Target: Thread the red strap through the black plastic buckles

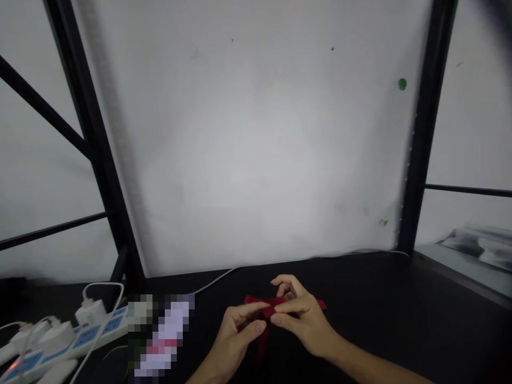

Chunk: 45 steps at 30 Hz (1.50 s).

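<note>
Pinching a red ribbon low over the black table, left hand curls thumb and forefinger onto its near end, right hand arches from the right, fingertips closed on the middle; no readable writing anywhere

Left hand: the left hand enters from the bottom edge, bare wrist angled up and to the right, palm turned inward.
Left grip: thumb laid flat on top, fingers curled beneath, closed in a pinch.
Right hand: the right hand reaches in from the lower right on a bare forearm, back of the hand facing up.
Right grip: fingertips bent down and pinched together.
Spacing: fingertips of both hands meet at centre.
</note>
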{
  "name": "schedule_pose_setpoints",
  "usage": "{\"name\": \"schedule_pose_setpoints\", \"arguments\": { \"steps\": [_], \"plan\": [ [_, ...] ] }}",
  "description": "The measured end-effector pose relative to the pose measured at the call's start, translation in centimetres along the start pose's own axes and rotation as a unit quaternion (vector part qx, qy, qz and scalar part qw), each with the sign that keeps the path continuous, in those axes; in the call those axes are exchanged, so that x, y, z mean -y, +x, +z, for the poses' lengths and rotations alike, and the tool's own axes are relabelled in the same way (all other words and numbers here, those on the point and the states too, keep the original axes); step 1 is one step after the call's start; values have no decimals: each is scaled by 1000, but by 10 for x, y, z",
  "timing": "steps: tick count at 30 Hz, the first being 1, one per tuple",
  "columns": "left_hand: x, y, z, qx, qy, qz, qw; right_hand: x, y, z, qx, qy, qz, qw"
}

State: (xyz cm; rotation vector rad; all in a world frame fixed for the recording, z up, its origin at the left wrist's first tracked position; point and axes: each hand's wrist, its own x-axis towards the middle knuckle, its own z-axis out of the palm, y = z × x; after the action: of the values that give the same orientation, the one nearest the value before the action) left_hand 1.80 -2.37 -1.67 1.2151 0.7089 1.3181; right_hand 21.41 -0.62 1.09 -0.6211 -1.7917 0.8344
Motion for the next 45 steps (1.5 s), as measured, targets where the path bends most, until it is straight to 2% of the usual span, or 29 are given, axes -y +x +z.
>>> {"name": "schedule_pose_setpoints", "arguments": {
  "steps": [5, 9, 11, 13, 16, 18, 19, 21, 23, 25, 27, 29, 32, 34, 35, 37, 40, 45],
  "plan": [
    [-5, 0, 4, -3, -37, -17, 999, 0, -3, 3, 3, 16, 11, 1000],
    [-6, -3, 7, 38, -41, -24, 998, -4, -5, 8, 17, 65, 25, 997],
    [-7, -5, 8, 37, -35, -15, 999, -4, -6, 10, 15, 57, 14, 998],
    [-6, -6, 8, 15, -26, -5, 1000, -3, -7, 9, 1, 18, -13, 1000],
    [-6, -5, 6, -5, -3, 16, 1000, 2, -9, 2, -17, -99, -110, 989],
    [-10, -1, 6, 8, 37, 44, 998, 5, -8, -4, -8, -179, -167, 970],
    [-12, 1, 6, 17, 68, 62, 996, 5, -7, -7, -8, -200, -174, 964],
    [-17, 5, 7, 23, 133, 101, 986, 6, -2, -10, -29, -188, -127, 973],
    [-19, 7, 8, 14, 183, 141, 973, 4, 3, -9, -39, -105, -23, 993],
    [-17, 8, 8, 9, 223, 174, 959, 2, 8, -4, -4, 5, 85, 996],
    [-13, 8, 7, 7, 284, 198, 938, -1, 9, 2, 36, 89, 156, 983],
    [-9, 7, 5, -9, 377, 217, 900, -3, 8, 7, 43, 121, 186, 974],
    [-7, 6, 4, -23, 516, 260, 816, -6, 5, 10, 27, 92, 183, 978],
    [-8, 5, 3, -11, 567, 288, 772, -8, 4, 10, 21, 68, 171, 983],
    [-8, 5, 3, -8, 580, 295, 759, -9, 5, 10, 24, 68, 176, 982],
    [-9, 4, 3, -6, 594, 296, 748, -11, 6, 8, 47, 90, 209, 973],
    [-9, 3, 0, 10, 596, 285, 751, -9, 8, 3, 91, 92, 240, 962],
    [-9, 2, -4, 42, 570, 283, 770, 3, 8, -5, 138, -38, 156, 977]
  ]
}}
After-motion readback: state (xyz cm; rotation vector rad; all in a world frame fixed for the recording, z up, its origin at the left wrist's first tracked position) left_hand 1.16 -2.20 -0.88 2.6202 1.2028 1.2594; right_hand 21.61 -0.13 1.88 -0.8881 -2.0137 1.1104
